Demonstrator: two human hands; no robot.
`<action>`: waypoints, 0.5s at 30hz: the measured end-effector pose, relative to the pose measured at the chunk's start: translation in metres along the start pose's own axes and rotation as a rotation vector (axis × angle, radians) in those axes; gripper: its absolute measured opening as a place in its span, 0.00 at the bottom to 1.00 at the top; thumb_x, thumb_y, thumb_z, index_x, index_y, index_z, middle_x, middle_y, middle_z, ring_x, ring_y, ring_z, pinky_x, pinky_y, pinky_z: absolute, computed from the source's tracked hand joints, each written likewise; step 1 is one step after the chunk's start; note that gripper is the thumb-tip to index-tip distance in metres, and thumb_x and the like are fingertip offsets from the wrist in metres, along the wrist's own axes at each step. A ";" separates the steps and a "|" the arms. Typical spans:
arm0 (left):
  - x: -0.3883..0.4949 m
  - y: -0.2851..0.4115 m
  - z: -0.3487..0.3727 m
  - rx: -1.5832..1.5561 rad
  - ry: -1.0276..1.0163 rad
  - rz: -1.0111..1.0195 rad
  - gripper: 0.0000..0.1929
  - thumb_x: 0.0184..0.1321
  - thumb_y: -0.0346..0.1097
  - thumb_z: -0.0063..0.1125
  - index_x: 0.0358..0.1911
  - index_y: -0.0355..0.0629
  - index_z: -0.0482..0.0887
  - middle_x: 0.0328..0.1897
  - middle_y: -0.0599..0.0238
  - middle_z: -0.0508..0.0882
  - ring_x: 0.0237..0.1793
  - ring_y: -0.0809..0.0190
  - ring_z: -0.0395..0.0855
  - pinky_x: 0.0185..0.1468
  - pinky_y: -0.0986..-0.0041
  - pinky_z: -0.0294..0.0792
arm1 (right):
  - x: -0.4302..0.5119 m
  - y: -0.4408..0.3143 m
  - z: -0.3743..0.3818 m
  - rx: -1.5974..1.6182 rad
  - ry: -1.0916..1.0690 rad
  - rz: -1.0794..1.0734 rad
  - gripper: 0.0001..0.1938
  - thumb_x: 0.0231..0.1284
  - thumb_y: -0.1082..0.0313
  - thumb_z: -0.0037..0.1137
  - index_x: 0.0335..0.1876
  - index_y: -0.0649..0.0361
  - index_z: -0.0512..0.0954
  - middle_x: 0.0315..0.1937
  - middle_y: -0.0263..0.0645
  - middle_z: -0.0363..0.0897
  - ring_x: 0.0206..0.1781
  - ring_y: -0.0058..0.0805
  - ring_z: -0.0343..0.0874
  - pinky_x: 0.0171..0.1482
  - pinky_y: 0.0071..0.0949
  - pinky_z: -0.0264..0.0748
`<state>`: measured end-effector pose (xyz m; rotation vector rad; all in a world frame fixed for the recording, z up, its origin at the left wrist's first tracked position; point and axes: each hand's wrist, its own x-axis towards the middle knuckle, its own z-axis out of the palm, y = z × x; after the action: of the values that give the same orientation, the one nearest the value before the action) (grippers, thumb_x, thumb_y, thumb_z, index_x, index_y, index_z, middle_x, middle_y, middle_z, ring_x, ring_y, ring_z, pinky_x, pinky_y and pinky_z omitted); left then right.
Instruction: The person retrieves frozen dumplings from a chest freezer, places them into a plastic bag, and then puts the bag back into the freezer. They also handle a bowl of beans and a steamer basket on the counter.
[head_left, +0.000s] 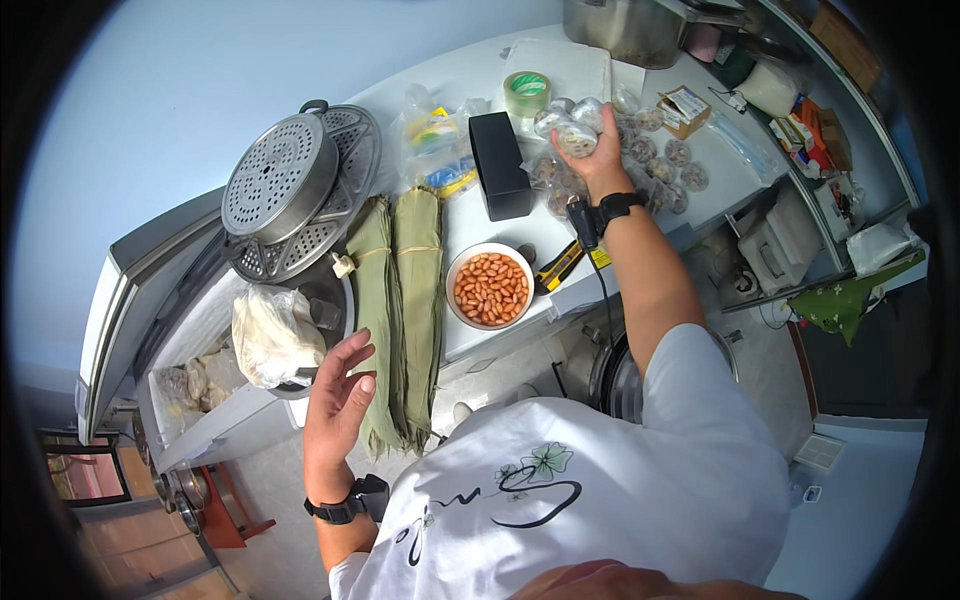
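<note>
My right hand (600, 163) reaches over the far side of the white worktop (466, 225). Round, clear-wrapped packets with speckled contents (577, 140) rest in its palm, held by the thumb and fingers. More such packets (662, 169) lie around and beyond this hand, some inside a clear plastic bag (559, 184). My left hand (341, 397) hovers with fingers apart and nothing in it, close to two tied bundles of long dried green leaves (417, 300). Right of the bundles stands a white bowl (451, 304) of reddish-brown peanuts or beans (491, 289) in liquid.
Metal steamer racks (277, 176) lean beside an open chest freezer (217, 435) at left. A plastic bag with pale contents (277, 334) sits in a dark basin. Near the bowl are a black box (501, 166), a yellow-black utility knife (559, 268) and a tape roll (527, 94).
</note>
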<state>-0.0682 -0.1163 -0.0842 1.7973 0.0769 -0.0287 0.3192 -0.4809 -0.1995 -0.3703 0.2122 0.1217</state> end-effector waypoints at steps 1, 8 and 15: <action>0.000 0.000 -0.001 0.003 0.003 -0.004 0.31 0.66 0.48 0.63 0.67 0.38 0.69 0.72 0.56 0.72 0.68 0.54 0.72 0.65 0.62 0.68 | 0.005 0.002 -0.002 -0.054 -0.011 0.011 0.31 0.60 0.35 0.58 0.61 0.48 0.72 0.59 0.42 0.75 0.61 0.48 0.74 0.56 0.55 0.75; 0.002 0.003 0.001 0.000 -0.017 -0.010 0.29 0.67 0.47 0.62 0.65 0.38 0.71 0.70 0.56 0.74 0.68 0.55 0.72 0.65 0.63 0.68 | 0.019 0.006 -0.004 -0.330 0.056 0.059 0.32 0.62 0.39 0.60 0.65 0.48 0.70 0.61 0.44 0.74 0.61 0.49 0.75 0.56 0.59 0.74; 0.003 0.003 0.000 0.017 -0.038 -0.015 0.26 0.68 0.43 0.60 0.64 0.36 0.72 0.69 0.56 0.75 0.68 0.56 0.72 0.65 0.63 0.67 | 0.020 0.000 0.011 -0.405 0.144 0.069 0.34 0.62 0.39 0.61 0.68 0.50 0.67 0.61 0.45 0.74 0.61 0.49 0.75 0.58 0.60 0.74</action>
<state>-0.0653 -0.1167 -0.0812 1.8124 0.0636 -0.0745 0.3402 -0.4748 -0.1939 -0.7769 0.3445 0.2076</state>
